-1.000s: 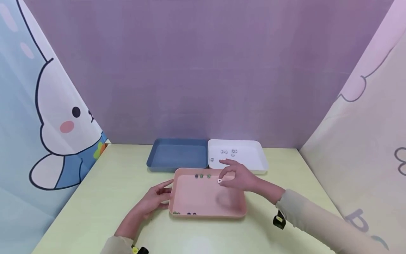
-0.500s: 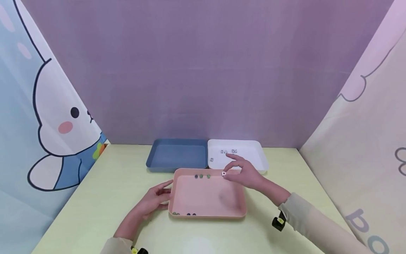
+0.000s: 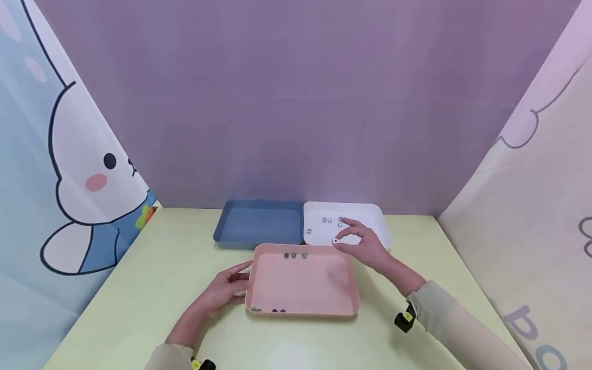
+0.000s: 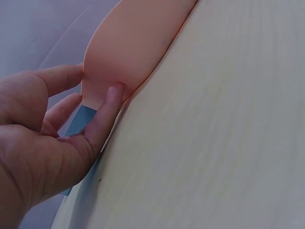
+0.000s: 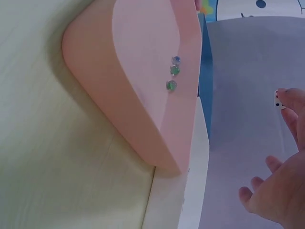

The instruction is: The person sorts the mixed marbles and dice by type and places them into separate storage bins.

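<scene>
My right hand (image 3: 367,249) pinches a small white die with black pips (image 5: 278,101) between thumb and index finger, over the border of the pink tray (image 3: 300,282) and the white tray (image 3: 372,223). Its other fingers are spread. With its fingers fairly straight, my left hand (image 3: 222,292) touches the outside of the pink tray's left wall. Three glass marbles (image 3: 293,255) lie along that tray's far side, and several more marbles (image 3: 279,311) by its near edge. Several dice (image 3: 327,220) sit in the white tray, partly behind my right fingers.
A blue tray (image 3: 261,223) stands behind the pink one, side by side with the white tray. All three are on a pale yellow table (image 3: 139,288). A purple backdrop (image 3: 296,103) rises behind, and printed cloths (image 3: 102,195) flank both sides.
My right hand has carried the die away from above the pink tray, farther out and slightly right, to the near edge of the white tray. My left hand has stayed at the pink tray.
</scene>
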Motion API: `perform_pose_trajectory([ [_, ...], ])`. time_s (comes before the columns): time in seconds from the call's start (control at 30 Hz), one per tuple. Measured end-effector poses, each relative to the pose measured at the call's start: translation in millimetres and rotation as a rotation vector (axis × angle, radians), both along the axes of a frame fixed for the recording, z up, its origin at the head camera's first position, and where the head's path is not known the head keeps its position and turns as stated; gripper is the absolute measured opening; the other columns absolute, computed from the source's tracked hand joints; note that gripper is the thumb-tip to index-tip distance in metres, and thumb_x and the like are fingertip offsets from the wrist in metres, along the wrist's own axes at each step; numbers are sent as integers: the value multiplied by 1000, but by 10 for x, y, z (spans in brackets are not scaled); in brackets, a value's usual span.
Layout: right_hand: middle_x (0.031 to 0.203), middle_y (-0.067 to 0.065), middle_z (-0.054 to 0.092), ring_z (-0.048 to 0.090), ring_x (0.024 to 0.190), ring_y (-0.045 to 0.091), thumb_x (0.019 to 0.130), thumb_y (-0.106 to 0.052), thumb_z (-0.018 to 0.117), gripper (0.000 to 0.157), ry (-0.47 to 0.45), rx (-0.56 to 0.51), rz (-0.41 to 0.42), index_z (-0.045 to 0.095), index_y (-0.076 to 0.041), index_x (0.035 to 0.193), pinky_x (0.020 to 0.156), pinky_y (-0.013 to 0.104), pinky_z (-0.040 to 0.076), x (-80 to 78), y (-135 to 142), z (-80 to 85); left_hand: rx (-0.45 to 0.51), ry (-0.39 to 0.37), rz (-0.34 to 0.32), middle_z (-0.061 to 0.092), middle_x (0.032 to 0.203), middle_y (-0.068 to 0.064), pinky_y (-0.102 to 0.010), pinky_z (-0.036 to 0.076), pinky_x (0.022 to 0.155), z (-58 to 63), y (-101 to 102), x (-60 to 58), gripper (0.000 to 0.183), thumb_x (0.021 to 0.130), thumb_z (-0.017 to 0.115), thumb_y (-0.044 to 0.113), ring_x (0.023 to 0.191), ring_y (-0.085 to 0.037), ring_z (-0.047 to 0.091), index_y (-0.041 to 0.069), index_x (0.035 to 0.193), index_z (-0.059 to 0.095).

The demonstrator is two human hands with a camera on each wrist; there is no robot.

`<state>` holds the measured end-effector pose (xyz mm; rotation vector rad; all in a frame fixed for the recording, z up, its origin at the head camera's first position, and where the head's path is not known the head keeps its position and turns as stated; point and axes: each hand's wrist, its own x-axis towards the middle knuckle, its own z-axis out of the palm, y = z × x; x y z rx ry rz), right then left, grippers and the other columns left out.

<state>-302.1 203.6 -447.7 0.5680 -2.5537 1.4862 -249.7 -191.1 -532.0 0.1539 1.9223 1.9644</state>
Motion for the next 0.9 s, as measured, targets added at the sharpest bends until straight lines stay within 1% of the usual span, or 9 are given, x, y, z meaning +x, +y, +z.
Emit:
perform_pose_trajectory([
  [0.1, 141, 10, 50, 36, 136, 33, 77, -11, 83, 13, -16, 11, -21, 75, -12, 87, 109, 52, 27, -40, 6, -64, 1, -21, -4, 47, 134, -26, -45, 55, 83, -2, 1, 4, 64, 96, 62, 10, 111, -31, 59, 9, 153, 32],
  [0.2, 141, 16, 49, 36, 135, 37, 79, -9, 82, 13, -3, 6, -42, 74, -7, 89, 109, 56, 26, -54, -16, -63, 13, -22, -7, 46, 134, -26, -45, 54, 83, 12, 9, 0, 63, 97, 61, 10, 112, -32, 58, 10, 153, 32],
  [0.37, 139, 24, 48, 35, 133, 45, 80, -4, 79, 14, -1, -9, -54, 72, 2, 90, 106, 63, 26, 38, -74, 146, 24, -14, -12, 46, 134, -26, -46, 54, 84, 39, 21, -23, 63, 97, 60, 9, 113, -32, 58, 11, 153, 32],
  [0.43, 139, 24, 48, 36, 133, 45, 80, -4, 79, 14, -9, -12, -55, 72, 2, 90, 105, 63, 27, 38, -69, 168, 23, -18, -9, 47, 134, -26, -46, 54, 84, 39, 20, -24, 63, 96, 61, 9, 113, -32, 58, 11, 152, 33],
  [0.53, 140, 21, 49, 36, 134, 41, 81, -8, 79, 14, -17, -22, -66, 73, -1, 91, 106, 60, 27, -67, -10, 45, 17, -20, -6, 47, 134, -26, -46, 54, 84, 28, 17, -14, 63, 96, 61, 9, 112, -32, 58, 10, 152, 32],
  [0.63, 141, 18, 48, 35, 135, 37, 80, -12, 80, 15, -27, -27, -82, 75, -4, 92, 108, 59, 25, -196, 74, -101, 13, -30, -5, 47, 134, -26, -46, 54, 84, 9, 14, 2, 64, 96, 62, 10, 112, -32, 59, 10, 152, 33],
  [0.67, 142, 17, 48, 34, 136, 37, 80, -13, 80, 16, -32, -28, -85, 75, -4, 92, 109, 58, 24, -231, 98, -128, 13, -33, -5, 47, 134, -26, -46, 54, 83, 6, 14, 6, 64, 96, 62, 10, 112, -32, 58, 10, 152, 33],
  [0.77, 143, 17, 46, 33, 137, 37, 80, -16, 81, 17, -40, -29, -102, 75, -5, 92, 109, 59, 24, -328, 167, -163, 14, -33, -3, 46, 135, -26, -47, 54, 83, 3, 15, 8, 64, 96, 62, 10, 111, -31, 58, 10, 152, 33],
  [0.9, 146, 16, 43, 30, 138, 37, 80, -19, 81, 19, -61, -17, -139, 75, -6, 93, 109, 58, 24, -450, 272, -144, 10, -26, -4, 45, 135, -26, -46, 54, 83, 8, 19, -8, 63, 96, 62, 11, 111, -32, 58, 10, 152, 33],
])
